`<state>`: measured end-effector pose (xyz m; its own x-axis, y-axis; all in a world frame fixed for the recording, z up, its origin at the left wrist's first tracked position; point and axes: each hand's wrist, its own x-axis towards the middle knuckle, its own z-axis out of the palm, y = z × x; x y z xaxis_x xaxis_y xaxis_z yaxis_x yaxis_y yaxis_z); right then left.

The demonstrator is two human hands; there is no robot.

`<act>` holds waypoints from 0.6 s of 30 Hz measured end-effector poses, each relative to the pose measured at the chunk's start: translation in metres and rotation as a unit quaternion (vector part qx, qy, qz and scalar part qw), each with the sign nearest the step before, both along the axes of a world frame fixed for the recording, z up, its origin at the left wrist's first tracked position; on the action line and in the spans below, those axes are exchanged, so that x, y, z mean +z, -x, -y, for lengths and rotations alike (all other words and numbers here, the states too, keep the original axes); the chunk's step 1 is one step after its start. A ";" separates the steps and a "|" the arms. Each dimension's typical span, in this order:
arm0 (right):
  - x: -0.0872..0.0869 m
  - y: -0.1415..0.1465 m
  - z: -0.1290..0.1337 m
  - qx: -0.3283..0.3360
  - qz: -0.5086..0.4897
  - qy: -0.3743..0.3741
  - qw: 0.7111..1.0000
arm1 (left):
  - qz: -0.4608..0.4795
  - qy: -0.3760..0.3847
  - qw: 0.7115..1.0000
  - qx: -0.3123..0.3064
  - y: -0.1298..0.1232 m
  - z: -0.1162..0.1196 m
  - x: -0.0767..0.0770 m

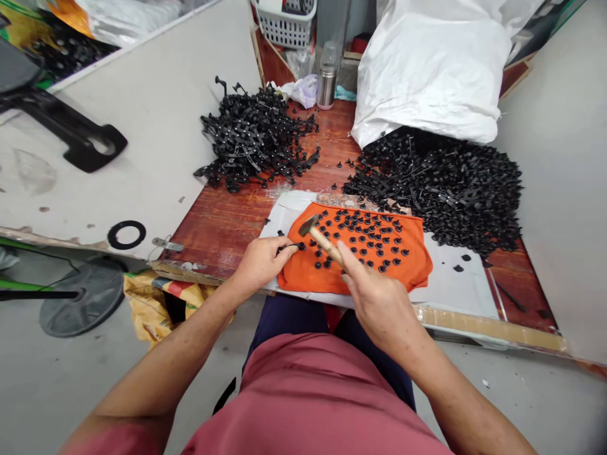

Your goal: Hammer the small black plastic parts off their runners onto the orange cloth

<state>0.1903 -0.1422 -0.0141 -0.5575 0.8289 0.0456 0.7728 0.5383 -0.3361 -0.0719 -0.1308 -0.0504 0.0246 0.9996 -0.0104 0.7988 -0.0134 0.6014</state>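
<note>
The orange cloth [412, 246] lies on a white sheet [465, 291] at the near edge of the desk [227, 218], its long side running left to right in front of the person. At its left edge, the left hand [260, 262] has thumb and fingertips pinched together on a small dark piece [294, 246], mostly hidden by the fingers; its shape there cannot be told. The right hand [384, 303], over the cloth's near right part, is curled closed round the end of a hammer [327, 245]. The handle slants across the cloth, away and to the left, so the hammer head is beyond the pinched piece and slightly to its right; its height over the cloth cannot be judged. The left hand is the nearer to that piece, the hammer reaching toward it from the right. Black pegs [372, 234] stand scattered over the cloth. Beyond its left end is a tangled black heap [256, 139]; beyond its right, a larger pile [465, 196] beneath a white sack [431, 69].
</note>
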 end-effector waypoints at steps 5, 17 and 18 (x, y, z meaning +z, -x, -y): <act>-0.001 -0.013 0.004 -0.031 -0.127 0.023 0.991 | 0.047 -0.028 0.998 0.014 -0.001 0.011 0.009; -0.048 -0.065 0.069 -0.054 -0.192 0.096 0.975 | -0.085 -0.012 0.996 -0.002 -0.042 0.037 0.011; -0.053 -0.068 0.072 -0.055 -0.182 0.101 0.976 | -0.090 -0.009 0.996 -0.003 -0.042 0.037 0.010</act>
<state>0.2579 -0.2146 -0.0666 -0.4416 0.8956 0.0539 0.6314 0.3529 -0.6905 -0.0294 -0.1675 -0.0405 0.0304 0.9995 0.0035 0.8932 -0.0287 0.4488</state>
